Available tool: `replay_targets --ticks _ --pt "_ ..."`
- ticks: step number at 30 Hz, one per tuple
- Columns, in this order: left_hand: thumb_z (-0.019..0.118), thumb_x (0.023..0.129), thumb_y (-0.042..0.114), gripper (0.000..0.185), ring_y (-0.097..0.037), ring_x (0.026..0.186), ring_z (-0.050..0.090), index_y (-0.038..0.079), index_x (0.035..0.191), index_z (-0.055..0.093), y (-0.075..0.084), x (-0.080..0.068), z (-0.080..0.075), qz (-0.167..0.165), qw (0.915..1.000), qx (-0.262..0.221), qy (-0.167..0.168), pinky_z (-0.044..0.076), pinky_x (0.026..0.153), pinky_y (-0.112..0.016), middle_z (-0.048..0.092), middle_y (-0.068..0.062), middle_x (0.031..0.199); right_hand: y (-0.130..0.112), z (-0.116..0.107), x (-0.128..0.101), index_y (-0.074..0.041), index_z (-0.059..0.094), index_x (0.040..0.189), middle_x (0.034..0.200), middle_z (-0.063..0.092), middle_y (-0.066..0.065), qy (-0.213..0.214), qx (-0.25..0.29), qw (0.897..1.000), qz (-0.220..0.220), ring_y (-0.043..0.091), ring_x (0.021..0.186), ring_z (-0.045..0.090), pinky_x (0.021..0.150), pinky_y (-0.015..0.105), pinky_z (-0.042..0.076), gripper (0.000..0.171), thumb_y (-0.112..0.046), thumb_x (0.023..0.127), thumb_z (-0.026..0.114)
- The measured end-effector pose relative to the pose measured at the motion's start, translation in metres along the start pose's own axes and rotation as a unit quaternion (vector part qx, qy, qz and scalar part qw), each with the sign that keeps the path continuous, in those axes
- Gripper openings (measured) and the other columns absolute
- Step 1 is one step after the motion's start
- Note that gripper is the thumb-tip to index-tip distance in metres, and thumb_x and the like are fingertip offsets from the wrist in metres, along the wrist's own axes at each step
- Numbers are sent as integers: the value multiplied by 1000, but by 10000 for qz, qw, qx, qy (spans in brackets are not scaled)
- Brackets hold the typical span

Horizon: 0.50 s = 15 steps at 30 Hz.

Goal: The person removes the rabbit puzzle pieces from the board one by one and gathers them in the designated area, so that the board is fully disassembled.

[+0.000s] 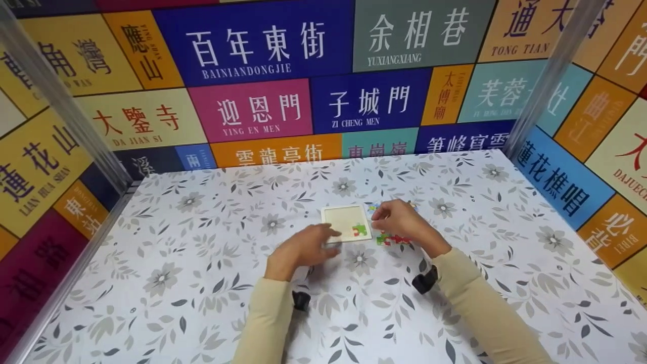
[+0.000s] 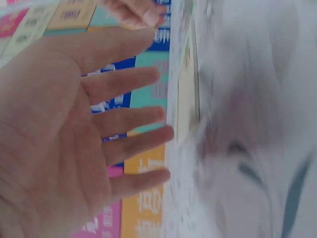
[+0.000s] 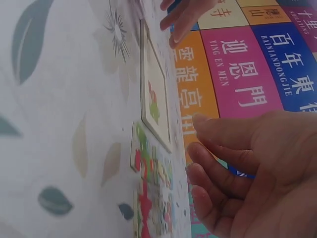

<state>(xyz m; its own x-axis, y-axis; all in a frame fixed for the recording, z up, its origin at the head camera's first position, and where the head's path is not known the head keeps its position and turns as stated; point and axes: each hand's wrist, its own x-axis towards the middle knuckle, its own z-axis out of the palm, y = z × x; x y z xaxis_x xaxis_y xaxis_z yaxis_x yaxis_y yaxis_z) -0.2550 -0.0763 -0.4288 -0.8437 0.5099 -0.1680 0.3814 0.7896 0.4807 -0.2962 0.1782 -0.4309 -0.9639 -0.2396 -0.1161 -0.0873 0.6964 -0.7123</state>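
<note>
A square pale puzzle tray (image 1: pixel 343 218) lies on the flowered tablecloth, with one green and red piece (image 1: pixel 360 230) set in its near right corner. Loose coloured pieces (image 1: pixel 388 238) lie just right of the tray. My left hand (image 1: pixel 327 238) hovers at the tray's near left corner, fingers straight and holding nothing (image 2: pixel 148 119). My right hand (image 1: pixel 380 218) hangs over the loose pieces beside the tray's right edge, its fingers loosely curled and holding nothing (image 3: pixel 198 163). The right wrist view shows the tray (image 3: pixel 157 84) and the loose pieces (image 3: pixel 148 171) below the fingers.
The table (image 1: pixel 202 283) wears a white cloth with grey flowers. Panels covered in coloured signs (image 1: pixel 263 45) wall it in at the back and both sides, with metal posts (image 1: pixel 65 111) at the corners. Black wrist cameras (image 1: pixel 423 281) sit on both sleeves.
</note>
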Motion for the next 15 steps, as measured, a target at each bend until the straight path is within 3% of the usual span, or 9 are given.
replay_targets --ticks 5,15 --pt "63 97 24 40 -30 124 60 5 133 64 -18 1 -1 233 9981 -437 369 46 109 -46 64 -13 133 -2 7 5 -3 70 109 107 69 14 -152 203 9996 -102 18 83 64 67 28 50 21 -17 93 71" --pt "63 96 20 34 -32 135 54 4 124 69 -29 6 4 403 9970 -438 486 39 117 -45 61 -15 139 -9 18 23 -7 72 115 114 67 14 -291 -82 9995 -13 25 99 61 79 34 52 24 -13 91 72"
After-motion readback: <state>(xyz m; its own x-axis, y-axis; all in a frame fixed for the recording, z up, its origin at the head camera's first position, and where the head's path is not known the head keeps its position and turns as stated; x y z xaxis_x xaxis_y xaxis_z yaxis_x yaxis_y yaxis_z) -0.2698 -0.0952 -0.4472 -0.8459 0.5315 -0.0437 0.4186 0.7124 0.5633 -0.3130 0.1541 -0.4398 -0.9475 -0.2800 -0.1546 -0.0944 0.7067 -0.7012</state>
